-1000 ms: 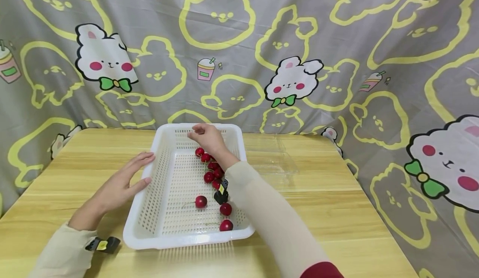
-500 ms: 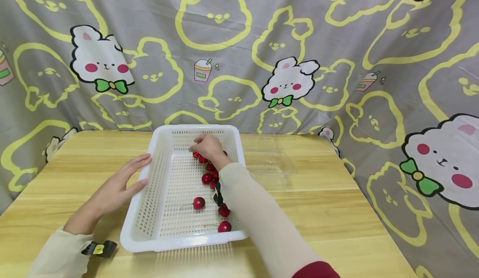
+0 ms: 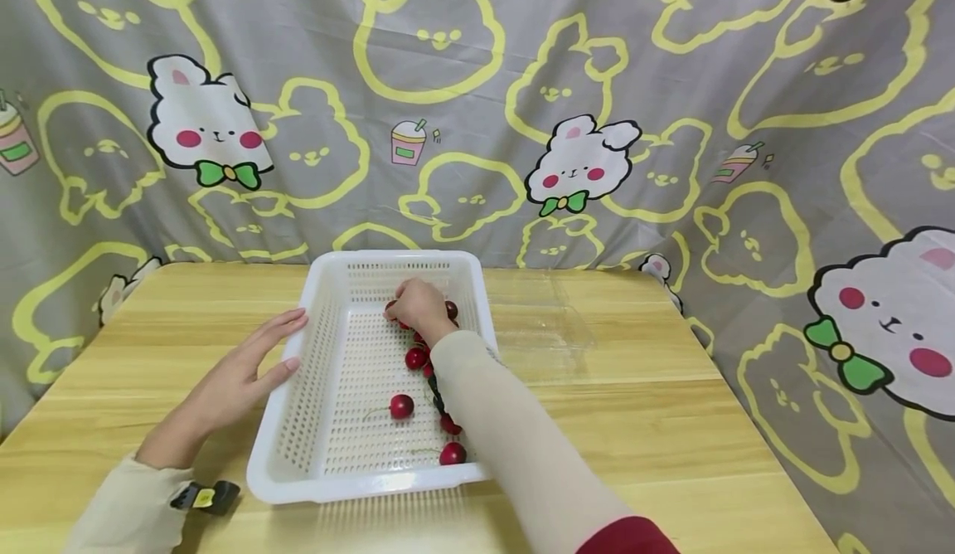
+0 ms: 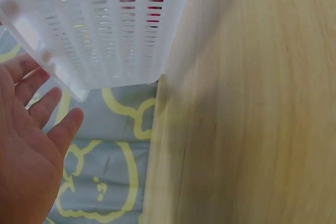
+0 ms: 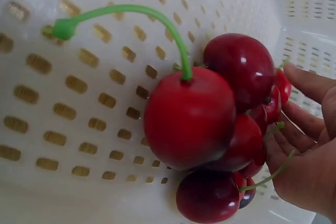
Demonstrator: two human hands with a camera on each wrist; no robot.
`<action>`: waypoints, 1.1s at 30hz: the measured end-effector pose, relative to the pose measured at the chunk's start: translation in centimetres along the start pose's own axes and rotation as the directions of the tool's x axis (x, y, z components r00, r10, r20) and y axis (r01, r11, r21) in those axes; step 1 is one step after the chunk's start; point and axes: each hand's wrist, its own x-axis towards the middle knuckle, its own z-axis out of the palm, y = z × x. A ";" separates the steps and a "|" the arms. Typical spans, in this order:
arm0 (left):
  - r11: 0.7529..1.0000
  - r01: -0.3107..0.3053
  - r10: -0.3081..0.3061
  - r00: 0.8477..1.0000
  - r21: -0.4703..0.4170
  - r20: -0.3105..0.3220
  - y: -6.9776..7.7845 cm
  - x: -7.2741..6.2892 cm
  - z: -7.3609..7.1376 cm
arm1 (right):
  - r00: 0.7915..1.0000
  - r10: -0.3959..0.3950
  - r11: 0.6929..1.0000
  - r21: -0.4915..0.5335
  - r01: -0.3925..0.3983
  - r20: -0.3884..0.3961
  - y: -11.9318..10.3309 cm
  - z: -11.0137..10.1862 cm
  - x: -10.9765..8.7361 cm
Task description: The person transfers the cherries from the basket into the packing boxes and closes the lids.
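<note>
A white perforated plastic basket (image 3: pixel 287 421) stands on the wooden table, with several red cherries (image 3: pixel 401 406) along its right side. My left hand (image 3: pixel 239 371) touches the basket's left rim, fingers extended and thumb apart. In the left wrist view, the left hand (image 4: pixel 31 135) lies alongside that rim. Inside the basket, near its far end, my right hand (image 3: pixel 421 309) reaches down among the cherries. The right wrist view has the right hand (image 5: pixel 310 140) spread beside the cluster, a cherry (image 5: pixel 284 86) near its fingertips. One cherry with a green stem (image 5: pixel 189 119) fills the foreground.
A clear plastic container (image 3: pixel 540 322) lies on the table (image 3: pixel 656 454) right of the basket. Behind the table hangs a grey curtain (image 3: pixel 462 56) with cartoon prints. The right forearm crosses over the basket's right rim.
My right hand has lowered from above the far end of the basket down to the cherries. The left hand stays at the left rim.
</note>
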 end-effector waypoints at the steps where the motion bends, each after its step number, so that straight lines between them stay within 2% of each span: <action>1: 1.000 0.000 0.000 1.000 0.003 0.000 0.0 0.0 0.0 | 1.000 -0.006 1.000 -0.026 0.006 -0.001 0.0 0.1 0.0; 6: 1.000 -0.004 0.004 1.000 0.014 -0.006 0.1 0.1 0.1 | 1.000 -0.030 0.991 -0.133 0.029 -0.004 -0.1 0.1 -0.1; 10: 1.000 0.002 -0.002 1.000 0.013 -0.010 0.1 0.1 0.2 | 0.998 -0.053 0.987 -0.152 0.058 0.033 -0.3 0.1 -0.1; 13: 1.000 0.008 -0.008 1.000 0.008 -0.010 0.1 0.1 0.3 | 0.995 -0.073 0.988 -0.128 0.082 0.072 -0.6 0.2 -0.1; 19: 1.000 -0.014 0.014 1.000 -0.011 -0.020 -0.1 0.1 0.3 | 0.974 -0.128 0.992 0.010 0.128 0.186 -1.3 0.3 -0.5; 22: 1.000 -0.024 0.023 0.999 -0.018 -0.022 -0.2 0.2 0.3 | 0.963 -0.164 0.986 0.070 0.152 0.213 -1.7 0.1 -0.6; 33: 1.000 -0.014 0.013 1.000 -0.024 -0.011 -0.3 0.2 0.5 | 0.955 -0.268 0.936 0.270 0.227 0.124 -2.4 -1.4 -1.2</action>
